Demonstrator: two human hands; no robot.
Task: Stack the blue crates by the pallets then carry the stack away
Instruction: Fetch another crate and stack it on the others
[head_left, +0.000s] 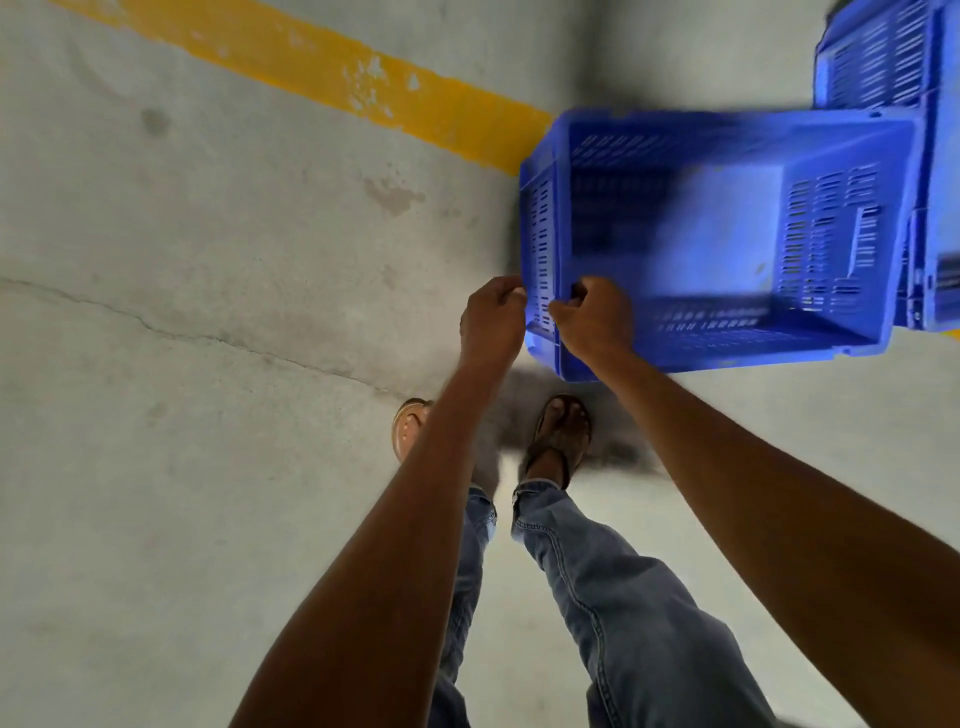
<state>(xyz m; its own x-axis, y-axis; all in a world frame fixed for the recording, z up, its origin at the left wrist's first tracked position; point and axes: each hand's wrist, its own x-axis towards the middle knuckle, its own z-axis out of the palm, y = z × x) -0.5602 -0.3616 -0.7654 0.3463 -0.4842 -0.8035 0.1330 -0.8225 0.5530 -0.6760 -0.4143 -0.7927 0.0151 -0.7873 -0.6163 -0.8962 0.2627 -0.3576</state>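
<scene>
A blue slotted plastic crate (722, 234) sits open side up in front of my feet, blurred by motion. My left hand (491, 317) is closed against the outside of its near left corner. My right hand (592, 319) grips the rim of that same corner, fingers curled over the edge. More blue crates (883, 57) stand at the upper right, and another blue crate (940, 249) touches the held crate's right side. No pallets are in view.
Bare grey concrete floor (208, 312) with a crack spreads to the left. A worn yellow painted line (322, 67) runs diagonally at the top. My jeans-clad legs and sandalled feet (561, 436) stand just below the crate.
</scene>
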